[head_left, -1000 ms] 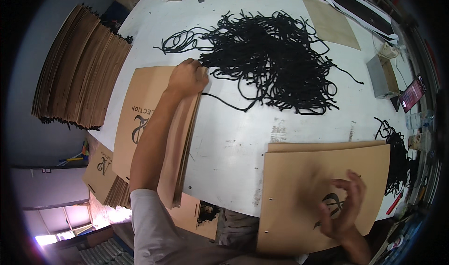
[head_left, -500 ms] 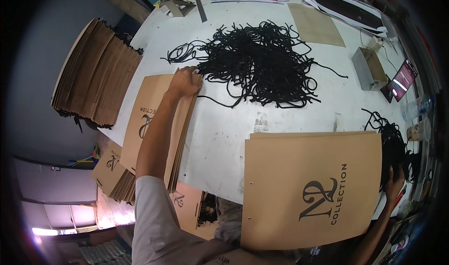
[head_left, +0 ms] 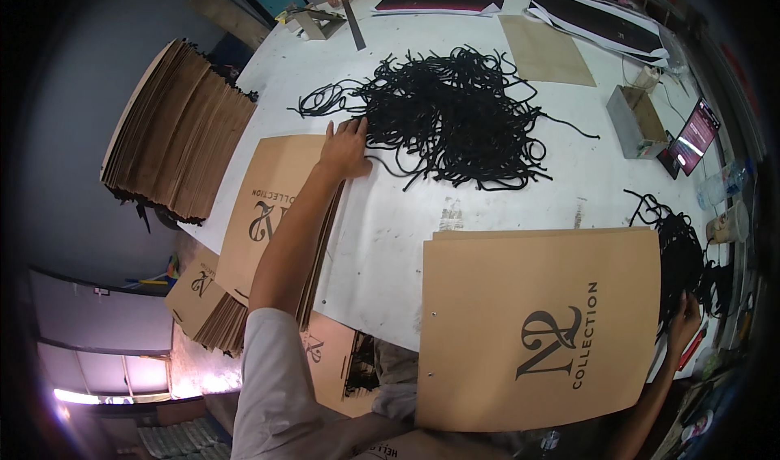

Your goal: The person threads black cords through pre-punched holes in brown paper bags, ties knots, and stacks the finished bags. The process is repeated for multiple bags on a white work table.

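Now the flat brown paper bag (head_left: 540, 326), printed face up with a dark logo, lies squarely on the white table (head_left: 390, 224) at about 5 o'clock, where a second ago it was tilted and only half laid down. The right hand (head_left: 682, 323) has slid off its face to the right edge, at 4 o'clock, next to a small bundle of black cords (head_left: 678, 249); whether its fingers pinch the bag's edge or a cord I cannot tell. The left hand (head_left: 345, 147) has barely shifted: it lies open and flat, fingers spread, on the far end of the stack of bags (head_left: 272, 212) at 10 o'clock, fingertips touching the big heap of black cords (head_left: 455, 115) at 12 o'clock. So, by my reading, one bag is set out and the cord comes next. A taller pile of brown bags (head_left: 179, 135) stands on edge further left, at 9 o'clock.
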The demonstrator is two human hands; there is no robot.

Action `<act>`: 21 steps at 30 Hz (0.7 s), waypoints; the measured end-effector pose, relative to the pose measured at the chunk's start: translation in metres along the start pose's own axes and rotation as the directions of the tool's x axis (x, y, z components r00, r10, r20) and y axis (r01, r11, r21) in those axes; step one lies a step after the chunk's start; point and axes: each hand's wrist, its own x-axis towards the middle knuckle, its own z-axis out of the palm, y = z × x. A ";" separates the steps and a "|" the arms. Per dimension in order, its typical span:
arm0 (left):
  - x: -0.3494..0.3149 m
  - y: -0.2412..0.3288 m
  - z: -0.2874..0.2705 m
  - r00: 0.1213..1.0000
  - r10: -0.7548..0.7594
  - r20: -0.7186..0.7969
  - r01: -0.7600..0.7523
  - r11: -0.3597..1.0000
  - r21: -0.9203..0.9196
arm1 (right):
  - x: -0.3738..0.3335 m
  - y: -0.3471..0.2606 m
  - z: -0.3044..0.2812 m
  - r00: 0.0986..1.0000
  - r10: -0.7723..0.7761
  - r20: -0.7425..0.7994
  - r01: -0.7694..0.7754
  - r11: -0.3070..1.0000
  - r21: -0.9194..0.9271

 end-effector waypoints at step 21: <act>0.122 0.179 0.001 0.866 -0.489 -0.108 0.104 0.387 -0.916 | -0.013 -0.021 -0.002 0.995 -0.061 -0.080 0.061 0.998 -0.001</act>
